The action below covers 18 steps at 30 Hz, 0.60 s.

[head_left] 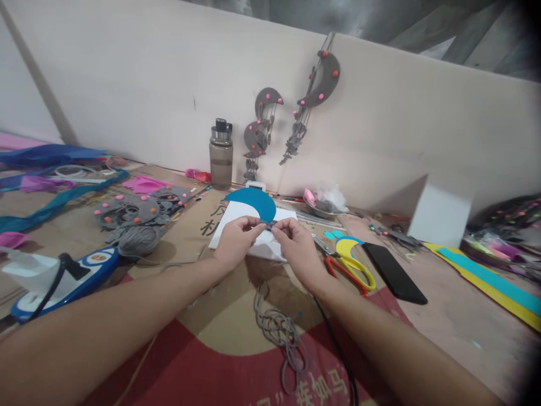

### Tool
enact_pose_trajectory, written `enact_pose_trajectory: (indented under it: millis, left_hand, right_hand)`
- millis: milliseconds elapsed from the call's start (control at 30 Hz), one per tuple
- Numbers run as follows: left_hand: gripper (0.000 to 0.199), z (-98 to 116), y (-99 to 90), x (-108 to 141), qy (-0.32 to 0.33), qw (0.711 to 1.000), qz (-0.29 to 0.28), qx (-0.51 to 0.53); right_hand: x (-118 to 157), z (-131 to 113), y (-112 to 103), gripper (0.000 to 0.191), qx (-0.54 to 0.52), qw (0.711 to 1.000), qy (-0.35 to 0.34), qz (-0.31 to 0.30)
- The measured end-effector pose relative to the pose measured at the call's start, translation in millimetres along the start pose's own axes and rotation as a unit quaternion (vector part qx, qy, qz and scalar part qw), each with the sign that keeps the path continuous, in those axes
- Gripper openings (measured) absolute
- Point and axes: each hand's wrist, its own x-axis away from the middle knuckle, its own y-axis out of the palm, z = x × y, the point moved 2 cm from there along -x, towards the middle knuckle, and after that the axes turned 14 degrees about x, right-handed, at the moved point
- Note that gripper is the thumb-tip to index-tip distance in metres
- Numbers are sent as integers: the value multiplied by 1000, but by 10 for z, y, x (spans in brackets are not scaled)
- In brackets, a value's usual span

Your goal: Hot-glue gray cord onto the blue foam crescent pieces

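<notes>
Blue crescent (pixel 256 200), its near tip at the fingertips of two bare hands, the rest over a white board (pixel 228 228) in the middle of the worktop. The left hand (pixel 236 239) and right hand (pixel 298 242) almost meet; thumb and finger of each are pinched narrow on a small dark piece (pixel 267 224), too small to identify.

Below the hands, toward the wearer, lies a loose tangle of gray cord (pixel 274 327), with a black cable (pixel 336 338) running under the right forearm. Just right of the board are scissors (pixel 349 261) with red and yellow handles, then a black phone (pixel 393 270). To the left sit a ball of gray yarn (pixel 137 241) and a blue-and-white tool (pixel 105 262). Behind, a bottle (pixel 221 163) stands near a pale wall (pixel 127 84) hung with gray crescents (pixel 329 84) dotted pink and orange.

A slack pinch could drop the small piece; an uneven tug could bend the crescent's tip or slide it across the board. A sleeveless forearm dragged back might catch the cord or cable.

The board's right edge leaves little room before the scissors. The cardboard (pixel 203 327) between the forearms is more open, apart from the tangle; the wall closes off the far side.
</notes>
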Motion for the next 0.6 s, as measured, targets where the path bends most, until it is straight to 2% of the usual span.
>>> enact_pose_trajectory:
  millis: [267, 600]
  left_hand:
    - [28, -62, -8, -22, -37, 998, -26, 36]
    - [29, -78, 9, -9, -37, 997, -45, 42]
  right_hand:
    - [-10, -10, -39, 19, 8, 1000, 4, 7]
    - [-31, 19, -64, 23, 0, 999, 22, 22]
